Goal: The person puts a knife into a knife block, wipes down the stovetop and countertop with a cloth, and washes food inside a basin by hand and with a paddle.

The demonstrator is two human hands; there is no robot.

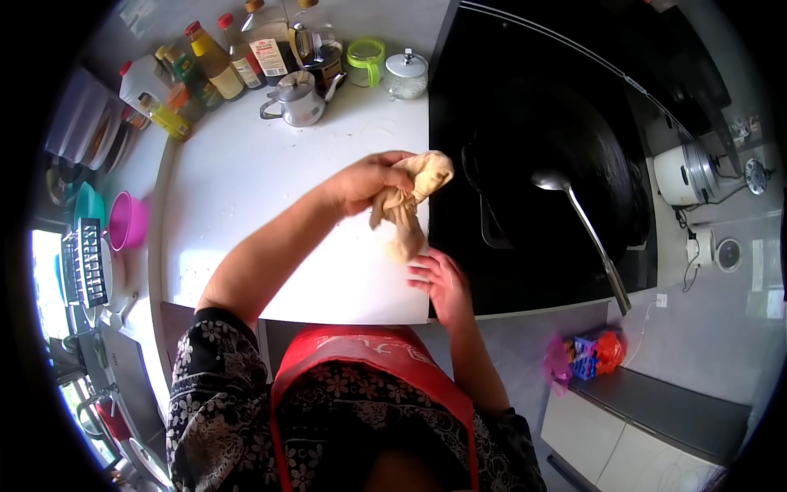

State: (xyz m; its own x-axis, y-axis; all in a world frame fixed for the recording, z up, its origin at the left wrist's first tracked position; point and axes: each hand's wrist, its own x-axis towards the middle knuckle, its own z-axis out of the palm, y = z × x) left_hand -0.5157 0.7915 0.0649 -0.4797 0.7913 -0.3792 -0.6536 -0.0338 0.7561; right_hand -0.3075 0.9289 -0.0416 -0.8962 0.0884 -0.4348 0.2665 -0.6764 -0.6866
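Note:
My left hand is closed around a bunched tan cloth, holding it above the right end of the white counter. One end of the cloth pokes out past my fingers and the rest hangs below. My right hand is just under the hanging end, fingers spread, at the counter's front edge beside the black stove top. Whether its fingertips touch the cloth I cannot tell.
A metal ladle lies in a dark wok, its handle reaching past the stove's front edge. Along the back wall stand several sauce bottles, a steel pot and lidded jars. A pink basin is at left.

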